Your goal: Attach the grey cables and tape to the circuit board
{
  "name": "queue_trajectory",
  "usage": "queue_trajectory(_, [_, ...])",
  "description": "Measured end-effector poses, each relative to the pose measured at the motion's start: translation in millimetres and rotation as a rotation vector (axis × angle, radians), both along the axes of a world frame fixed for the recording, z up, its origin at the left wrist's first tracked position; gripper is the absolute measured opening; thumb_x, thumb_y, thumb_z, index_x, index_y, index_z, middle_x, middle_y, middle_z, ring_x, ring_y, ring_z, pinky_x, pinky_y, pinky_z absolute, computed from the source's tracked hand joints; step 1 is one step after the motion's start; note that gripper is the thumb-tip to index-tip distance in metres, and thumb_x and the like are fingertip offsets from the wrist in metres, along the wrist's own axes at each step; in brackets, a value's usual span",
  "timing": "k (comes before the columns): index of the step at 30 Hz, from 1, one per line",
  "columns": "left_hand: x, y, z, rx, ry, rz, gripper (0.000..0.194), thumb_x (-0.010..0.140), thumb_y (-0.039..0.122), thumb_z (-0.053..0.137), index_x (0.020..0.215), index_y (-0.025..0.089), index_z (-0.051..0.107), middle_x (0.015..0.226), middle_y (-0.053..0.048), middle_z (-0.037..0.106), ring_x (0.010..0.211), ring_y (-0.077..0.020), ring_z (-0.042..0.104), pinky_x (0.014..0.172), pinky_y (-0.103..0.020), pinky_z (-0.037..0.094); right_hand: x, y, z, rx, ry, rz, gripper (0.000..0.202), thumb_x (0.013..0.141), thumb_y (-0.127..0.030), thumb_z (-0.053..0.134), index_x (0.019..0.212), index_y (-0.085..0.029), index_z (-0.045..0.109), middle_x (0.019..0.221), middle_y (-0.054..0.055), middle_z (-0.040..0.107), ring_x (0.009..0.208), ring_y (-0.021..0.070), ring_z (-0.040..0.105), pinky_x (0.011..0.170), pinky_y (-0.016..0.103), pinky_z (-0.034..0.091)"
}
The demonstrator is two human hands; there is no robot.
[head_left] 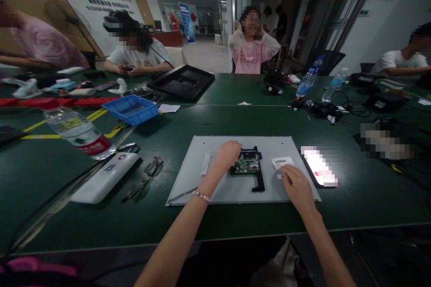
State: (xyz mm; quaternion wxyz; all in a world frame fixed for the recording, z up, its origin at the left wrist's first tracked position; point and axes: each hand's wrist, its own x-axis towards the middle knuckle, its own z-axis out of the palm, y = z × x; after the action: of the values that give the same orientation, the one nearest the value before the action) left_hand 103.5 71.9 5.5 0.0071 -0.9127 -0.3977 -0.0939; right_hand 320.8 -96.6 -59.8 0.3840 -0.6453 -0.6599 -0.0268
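A green circuit board (247, 166) in a black bracket (258, 181) lies on a light grey panel (215, 193). At the board's upper left corner is my left hand (230, 152), its fingers curled closed; whatever is under the fingertips is hidden. My right hand (299, 186) hovers low over the panel's right side, fingers bent and thumb apart. Its fingertips reach the lower edge of a small white tray (283, 162) with a tiny dark piece on it; contact is unclear. Left of the board lies a small white strip (205, 163).
A lit phone (319, 167) lies against the panel's right edge. To the left are eyeglasses (144, 179), a white power bank (106, 177), a water bottle (79, 130) and a blue bin (133, 110). A black frame (182, 81) lies farther back. Several people sit around the table.
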Motion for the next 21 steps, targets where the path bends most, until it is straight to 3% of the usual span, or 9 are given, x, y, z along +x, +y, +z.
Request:
queue_trajectory(4, [-1,11,-7.7,0.015,0.029,0.005,0.019,0.083,0.008,0.049,0.075,0.013,0.065,0.079,-0.01,0.064,0.082,-0.021,0.062,0.076,-0.03,0.046,0,0,0.9,-0.014,0.007,0.003,0.031,0.085,-0.018,0.039,0.103,-0.018,0.064,0.106,0.011,0.065,0.102,0.023,0.058,0.092,0.044,0.047])
queue_trajectory(9, [4,10,7.9,0.061,0.007,-0.002,0.024,0.09,0.014,0.043,0.079,0.011,0.064,0.08,-0.009,0.063,0.081,-0.019,0.06,0.077,-0.029,0.044,-1,1,2.4,-0.029,0.009,0.005,0.03,0.084,-0.017,0.039,0.101,-0.017,0.065,0.106,0.011,0.065,0.101,0.0229,0.059,0.092,0.044,0.047])
queue_trajectory(14, [59,-10,21.1,0.104,-0.054,-0.108,0.027,0.095,0.02,0.036,0.102,0.012,0.061,0.092,-0.01,0.064,0.094,-0.0196,0.058,0.083,-0.032,0.042,-2,2,3.1,-0.01,0.023,-0.01,0.03,0.083,-0.016,0.04,0.099,-0.017,0.065,0.105,0.011,0.065,0.101,0.023,0.059,0.092,0.044,0.047])
queue_trajectory(18, [101,-26,6.2,0.095,0.0,-0.293,0.012,0.084,0.01,0.052,0.082,0.012,0.064,0.086,-0.013,0.066,0.092,-0.0224,0.059,0.082,-0.036,0.041,-3,1,6.0,-0.025,0.018,-0.008,0.03,0.084,-0.015,0.039,0.099,-0.018,0.065,0.105,0.011,0.065,0.102,0.023,0.058,0.093,0.044,0.046])
queue_trajectory(21, [101,-31,-4.1,0.08,0.015,-0.316,0.013,0.084,0.015,0.053,0.079,0.012,0.064,0.084,-0.013,0.067,0.085,-0.0234,0.061,0.081,-0.039,0.041,-3,1,6.9,-0.024,0.025,0.001,0.03,0.084,-0.014,0.038,0.098,-0.017,0.065,0.105,0.011,0.065,0.102,0.022,0.058,0.094,0.042,0.046])
